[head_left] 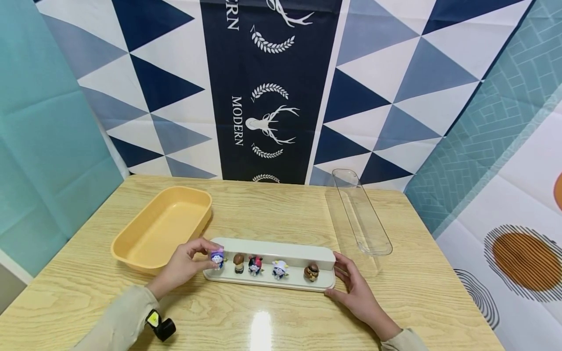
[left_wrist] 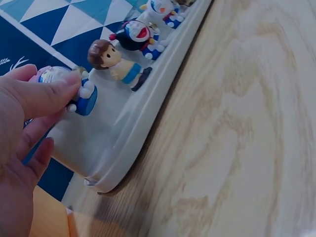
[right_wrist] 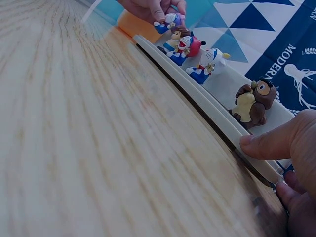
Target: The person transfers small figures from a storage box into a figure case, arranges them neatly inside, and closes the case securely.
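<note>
- The word "MODERN" is printed in white capitals, running vertically, on the dark navy panel (head_left: 268,87) of the backdrop cloth, beside a white deer-head emblem (head_left: 270,124).
- Higher on the same panel, the letters "ERN" are seen, the rest of the word being cut off by the picture's top edge.
- In the right wrist view, "MODERN" is read again on the navy cloth (right_wrist: 291,64).
- No writing can be read on anything else.

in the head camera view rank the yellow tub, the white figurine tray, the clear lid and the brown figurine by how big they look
1. White figurine tray and yellow tub: too alike to rank.
2. Clear lid.
3. Brown figurine, by far the smallest.
</note>
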Demonstrator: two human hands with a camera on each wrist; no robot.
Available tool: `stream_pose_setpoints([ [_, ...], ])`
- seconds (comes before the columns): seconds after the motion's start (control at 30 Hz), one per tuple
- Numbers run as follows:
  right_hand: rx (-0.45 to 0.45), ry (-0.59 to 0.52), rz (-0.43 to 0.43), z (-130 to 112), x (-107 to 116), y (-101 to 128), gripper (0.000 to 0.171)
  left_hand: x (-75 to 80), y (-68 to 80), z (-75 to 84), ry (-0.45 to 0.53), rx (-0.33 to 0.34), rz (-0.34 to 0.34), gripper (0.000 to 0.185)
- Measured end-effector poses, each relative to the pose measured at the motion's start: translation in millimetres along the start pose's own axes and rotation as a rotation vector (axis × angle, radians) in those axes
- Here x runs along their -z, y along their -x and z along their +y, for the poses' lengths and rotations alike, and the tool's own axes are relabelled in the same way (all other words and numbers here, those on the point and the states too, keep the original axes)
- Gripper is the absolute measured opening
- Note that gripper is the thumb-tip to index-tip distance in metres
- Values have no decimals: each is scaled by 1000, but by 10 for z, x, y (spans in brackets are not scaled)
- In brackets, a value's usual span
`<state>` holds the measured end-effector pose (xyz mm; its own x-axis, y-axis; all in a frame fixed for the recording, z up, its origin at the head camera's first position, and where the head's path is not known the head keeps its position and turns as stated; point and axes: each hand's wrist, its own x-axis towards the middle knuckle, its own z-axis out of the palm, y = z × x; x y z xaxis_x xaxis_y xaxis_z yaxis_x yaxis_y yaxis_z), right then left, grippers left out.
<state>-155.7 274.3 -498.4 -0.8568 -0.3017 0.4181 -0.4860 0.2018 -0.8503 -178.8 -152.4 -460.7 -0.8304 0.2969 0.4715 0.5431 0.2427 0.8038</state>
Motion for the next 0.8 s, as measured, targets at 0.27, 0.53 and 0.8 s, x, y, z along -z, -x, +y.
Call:
stream_pose_setpoints([
  [0.27, 1, 2, 3, 1, 0, 1, 88, -31, 38, -4, -143, -15, -27, 33],
  [0.53, -4, -1, 0, 3, 0, -3, 88, -94, 71, -66, -197, -122, 8, 41],
  [0.8, -2, 3, -1, 28, 2, -9, 88, -121, 91, -104, -237, -177, 21, 45],
])
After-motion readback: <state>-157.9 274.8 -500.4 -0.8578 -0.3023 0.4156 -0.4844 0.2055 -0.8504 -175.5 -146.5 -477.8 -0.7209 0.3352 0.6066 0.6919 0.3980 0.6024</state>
